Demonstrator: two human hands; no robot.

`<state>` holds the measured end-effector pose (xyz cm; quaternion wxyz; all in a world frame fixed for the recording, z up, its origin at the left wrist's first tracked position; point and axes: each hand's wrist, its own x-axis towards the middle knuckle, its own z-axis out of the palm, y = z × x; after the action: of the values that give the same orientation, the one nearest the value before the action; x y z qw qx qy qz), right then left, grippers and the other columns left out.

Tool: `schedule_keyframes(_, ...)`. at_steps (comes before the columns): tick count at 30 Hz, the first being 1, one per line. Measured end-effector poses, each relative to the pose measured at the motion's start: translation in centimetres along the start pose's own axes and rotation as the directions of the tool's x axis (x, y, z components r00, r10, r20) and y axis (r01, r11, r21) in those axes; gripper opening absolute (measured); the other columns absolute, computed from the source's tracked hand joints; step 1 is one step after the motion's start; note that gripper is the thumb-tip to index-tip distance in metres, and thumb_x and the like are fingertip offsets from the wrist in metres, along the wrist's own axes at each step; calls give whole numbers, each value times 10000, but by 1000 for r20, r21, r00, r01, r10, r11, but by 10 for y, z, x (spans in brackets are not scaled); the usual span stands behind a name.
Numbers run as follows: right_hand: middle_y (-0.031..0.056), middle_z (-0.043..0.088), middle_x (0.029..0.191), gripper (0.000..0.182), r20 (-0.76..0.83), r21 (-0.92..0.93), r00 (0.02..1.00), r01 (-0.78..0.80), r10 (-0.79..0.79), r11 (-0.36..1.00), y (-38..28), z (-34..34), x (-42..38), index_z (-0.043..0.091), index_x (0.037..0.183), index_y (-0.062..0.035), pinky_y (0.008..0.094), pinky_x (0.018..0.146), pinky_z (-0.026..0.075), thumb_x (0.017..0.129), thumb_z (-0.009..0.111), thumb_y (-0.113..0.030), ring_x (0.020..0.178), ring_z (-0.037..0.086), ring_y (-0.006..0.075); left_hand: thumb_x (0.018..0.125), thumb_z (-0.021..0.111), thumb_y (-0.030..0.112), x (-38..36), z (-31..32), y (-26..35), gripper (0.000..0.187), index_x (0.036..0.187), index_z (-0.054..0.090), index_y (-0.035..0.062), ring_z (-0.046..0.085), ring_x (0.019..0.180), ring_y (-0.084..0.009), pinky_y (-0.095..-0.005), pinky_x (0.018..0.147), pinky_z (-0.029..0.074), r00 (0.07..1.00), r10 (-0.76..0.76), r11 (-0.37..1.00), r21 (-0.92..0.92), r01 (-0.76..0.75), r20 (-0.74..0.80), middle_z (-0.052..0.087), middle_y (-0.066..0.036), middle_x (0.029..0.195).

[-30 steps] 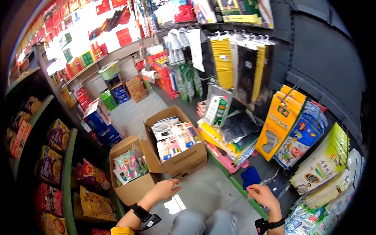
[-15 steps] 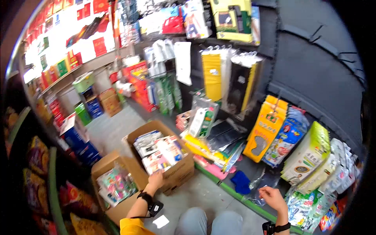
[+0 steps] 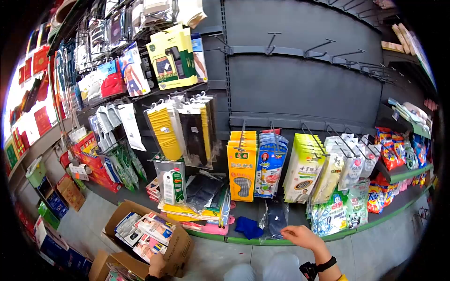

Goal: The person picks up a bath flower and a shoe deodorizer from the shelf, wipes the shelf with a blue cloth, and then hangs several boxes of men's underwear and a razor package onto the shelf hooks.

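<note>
My left hand (image 3: 158, 264) is at the near edge of a cardboard box (image 3: 180, 250), its fingers closed over the rim. Inside the box lie flat printed packets (image 3: 154, 227). My right hand (image 3: 302, 238) hovers by the front of the low shelf, fingers loosely bent and apart, nothing visible in them. Closest to it is a dark item in a clear plastic bag (image 3: 274, 218), with a crumpled blue cloth item (image 3: 249, 227) to its left. Orange insole packets (image 3: 242, 166) and blue packets (image 3: 272, 164) hang above.
A second open carton (image 3: 101, 264) with colourful packets stands at lower left. Yellow and black packs (image 3: 164, 133) hang on hooks at left. Bare hooks (image 3: 323, 49) stick out from the grey back panel (image 3: 300, 84). A green shelf edge (image 3: 365, 227) runs along the front.
My view has swung right, bringing more of the right-hand shelving into sight. My left hand stays at the box edge. The right hand remains near the bagged dark item.
</note>
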<state>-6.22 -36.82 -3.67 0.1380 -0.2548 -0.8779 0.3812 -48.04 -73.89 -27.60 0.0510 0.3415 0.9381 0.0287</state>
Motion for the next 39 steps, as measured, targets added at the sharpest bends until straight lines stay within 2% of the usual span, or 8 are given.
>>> schedule_keyframes(6, 147, 630, 753, 226, -20, 87, 999, 29, -27, 996, 5, 0, -10, 587, 921, -6, 306, 614, 473, 821, 532, -200, 686, 624, 242, 667, 574, 265, -8, 15, -6, 257, 798, 629, 51, 599, 716, -332, -420, 649, 478, 995, 83, 996, -21, -82, 61, 610, -158, 737)
schedule_keyframes(11, 139, 634, 780, 220, 40, 99, 996, 70, -75, 993, -13, 7, 0, 586, 918, 3, 304, 636, 475, 824, 534, -189, 710, 623, 227, 700, 533, 215, -31, -15, 27, 234, 796, 624, 22, 602, 735, -329, -414, 662, 476, 997, 17, 999, -33, -15, 75, 614, -184, 777)
schedule_keyframes(13, 142, 632, 805, 235, 87, 82, 994, 66, -73, 994, -29, 9, 6, 584, 937, 7, 303, 648, 474, 826, 537, -195, 725, 620, 215, 700, 520, 170, -30, -5, 30, 212, 794, 621, 9, 605, 748, -325, -401, 663, 478, 991, -116, 988, -93, 122, 66, 615, -198, 790)
schedule_keyframes(19, 145, 626, 818, 236, 169, 14, 973, 156, -156, 988, -44, 40, 18, 587, 946, 1, 314, 658, 471, 828, 533, -196, 726, 613, 246, 659, 546, 140, -37, -3, 26, 178, 769, 620, 22, 598, 722, -338, -415, 641, 481, 991, -135, 986, -95, 134, -1, 608, -186, 744)
schedule_keyframes(28, 143, 623, 790, 208, 158, -84, 981, 126, -112, 988, -60, 59, 10, 591, 916, -5, 311, 629, 461, 815, 538, -179, 683, 601, 248, 646, 544, 102, -40, -6, 24, 170, 754, 612, -10, 601, 750, -337, -404, 655, 486, 1000, 7, 995, -100, -5, 22, 606, -201, 739)
schedule_keyframes(31, 138, 626, 794, 205, 109, -46, 987, 123, -117, 991, -55, 55, 6, 590, 913, -1, 308, 633, 462, 813, 541, -173, 691, 603, 250, 644, 545, 107, -40, -24, 30, 165, 757, 610, 5, 599, 747, -336, -408, 658, 483, 996, -15, 993, -115, 26, 89, 606, -191, 733)
schedule_keyframes(36, 153, 628, 789, 201, 67, -45, 996, 57, -54, 997, -36, 42, -1, 583, 925, 19, 294, 664, 473, 811, 546, -142, 725, 617, 222, 587, 519, 136, -34, -14, 20, 203, 741, 610, 41, 584, 719, -342, -419, 631, 464, 964, 222, 970, -135, -203, 145, 589, -179, 724)
schedule_keyframes(39, 152, 630, 792, 193, 35, -19, 999, 14, -14, 1000, -23, 37, 2, 582, 925, 26, 287, 659, 474, 809, 542, -123, 728, 620, 211, 586, 521, 145, -36, -9, 27, 201, 733, 603, 35, 582, 711, -343, -415, 623, 463, 938, 289, 949, -185, -255, 194, 585, -180, 714)
